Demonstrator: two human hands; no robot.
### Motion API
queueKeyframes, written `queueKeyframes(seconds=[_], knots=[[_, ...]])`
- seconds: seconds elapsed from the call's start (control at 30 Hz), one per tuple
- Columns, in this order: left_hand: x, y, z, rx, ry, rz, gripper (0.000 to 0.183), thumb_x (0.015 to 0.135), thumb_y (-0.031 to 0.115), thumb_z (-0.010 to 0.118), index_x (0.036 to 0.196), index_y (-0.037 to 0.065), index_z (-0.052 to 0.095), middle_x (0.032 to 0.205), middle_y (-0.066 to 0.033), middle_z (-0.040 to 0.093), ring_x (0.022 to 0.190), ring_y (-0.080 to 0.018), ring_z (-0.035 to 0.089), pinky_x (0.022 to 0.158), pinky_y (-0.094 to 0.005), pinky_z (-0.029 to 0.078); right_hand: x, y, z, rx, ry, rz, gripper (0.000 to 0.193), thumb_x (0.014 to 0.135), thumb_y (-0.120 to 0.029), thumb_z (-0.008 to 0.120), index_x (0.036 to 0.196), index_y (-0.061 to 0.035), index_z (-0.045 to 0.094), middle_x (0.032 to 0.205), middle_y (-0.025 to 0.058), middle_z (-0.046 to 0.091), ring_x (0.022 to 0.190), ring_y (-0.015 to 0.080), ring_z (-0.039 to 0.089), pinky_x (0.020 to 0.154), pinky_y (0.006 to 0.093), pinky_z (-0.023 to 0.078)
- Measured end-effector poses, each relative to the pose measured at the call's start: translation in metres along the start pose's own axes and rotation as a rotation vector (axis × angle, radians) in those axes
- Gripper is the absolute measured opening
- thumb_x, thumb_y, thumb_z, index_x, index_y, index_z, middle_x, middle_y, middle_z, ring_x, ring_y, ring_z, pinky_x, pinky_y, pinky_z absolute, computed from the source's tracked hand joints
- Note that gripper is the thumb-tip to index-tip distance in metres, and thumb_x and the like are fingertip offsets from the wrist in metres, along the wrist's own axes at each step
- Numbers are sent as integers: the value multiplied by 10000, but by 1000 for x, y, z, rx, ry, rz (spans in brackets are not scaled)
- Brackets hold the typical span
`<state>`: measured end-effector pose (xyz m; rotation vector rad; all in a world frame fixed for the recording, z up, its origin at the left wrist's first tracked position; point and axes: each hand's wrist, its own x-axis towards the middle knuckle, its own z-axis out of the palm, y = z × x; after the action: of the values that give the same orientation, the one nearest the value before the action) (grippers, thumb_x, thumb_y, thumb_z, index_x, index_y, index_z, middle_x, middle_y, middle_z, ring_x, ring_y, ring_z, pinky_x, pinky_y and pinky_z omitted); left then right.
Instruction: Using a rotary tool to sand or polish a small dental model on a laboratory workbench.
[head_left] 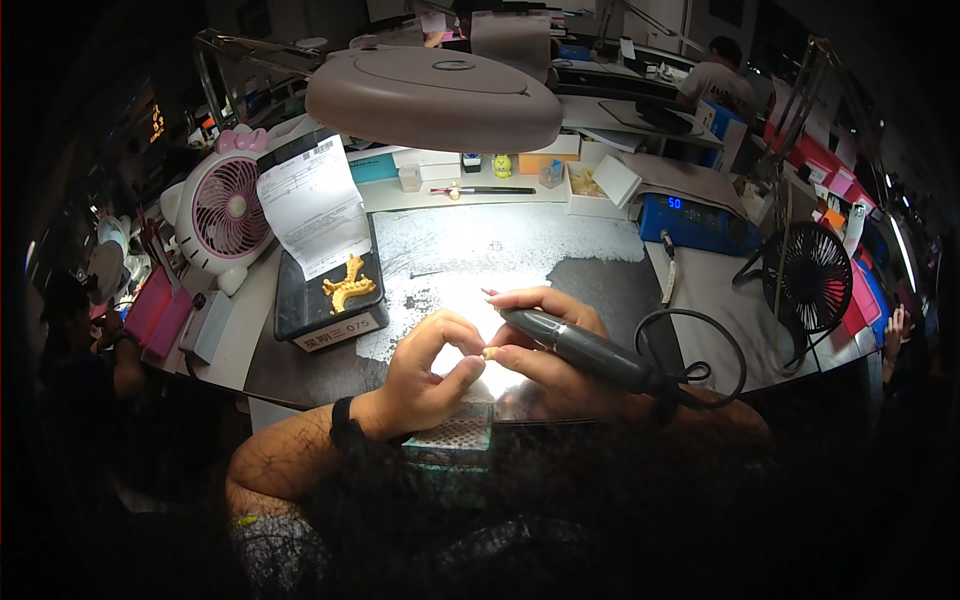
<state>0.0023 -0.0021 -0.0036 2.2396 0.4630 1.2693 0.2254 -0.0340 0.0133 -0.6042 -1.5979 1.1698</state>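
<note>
My right hand (555, 345) is wrapped round a dark grey rotary handpiece (585, 352), whose thin tip points up and left. From its rear end a black cord loops to the right. My left hand (430, 365) is closed in a pinch at a small yellowish piece (490, 353), and the right hand's lower fingers meet it there too. Most of the piece is hidden by fingertips, so its kind does not show. Left of my hands, a black bin (330, 312) holds golden-yellow curved pieces (350, 287) and a printed sheet (318, 210).
A big lamp head (430, 100) hangs over the bright worn mat (460, 235). A pink-and-white fan (230, 205) stands left, a black fan (806, 275) right. Behind are a blue control box (695, 225), a white box (597, 190) and a pen (490, 190). People sit nearby.
</note>
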Motion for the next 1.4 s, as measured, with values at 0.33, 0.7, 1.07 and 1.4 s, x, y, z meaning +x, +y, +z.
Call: queueKeyframes(seconds=[0.33, 0.7, 1.07, 1.4], knots=[[3, 5, 2, -37, 24, 27, 202, 868, -72, 719, 1022, 27, 633, 1030, -107, 661, 932, -227, 656, 836, -327, 531, 1, -2, 0, -47, 4, -30, 431, 918, 5, 715, 1322, 18, 566, 972, 82, 707, 906, 109, 677, 825, 261, 546], [3, 4, 1, -25, -6, 67, 222, 864, -74, 731, 1017, 53, 633, 1059, -102, 649, 984, -225, 642, 856, -327, 524, 0, -5, 2, -25, -8, 0, 419, 919, 8, 709, 1312, 19, 564, 963, 77, 707, 899, 107, 674, 816, 258, 540], [2, 2, 0, -34, -5, 57, 209, 863, -58, 736, 1003, 57, 630, 1076, -102, 653, 1004, -231, 639, 866, -336, 522, 1, -1, 0, -61, -19, -17, 421, 918, 9, 709, 1314, 9, 566, 954, 71, 703, 889, 104, 668, 804, 254, 529], [4, 4, 1, -39, -1, 59, 204, 874, -62, 731, 1004, 59, 631, 1101, -99, 650, 1011, -227, 632, 867, -333, 514, -1, 0, 3, -55, 27, 5, 422, 906, -8, 731, 1298, 11, 577, 955, 72, 721, 917, 98, 672, 827, 246, 525]])
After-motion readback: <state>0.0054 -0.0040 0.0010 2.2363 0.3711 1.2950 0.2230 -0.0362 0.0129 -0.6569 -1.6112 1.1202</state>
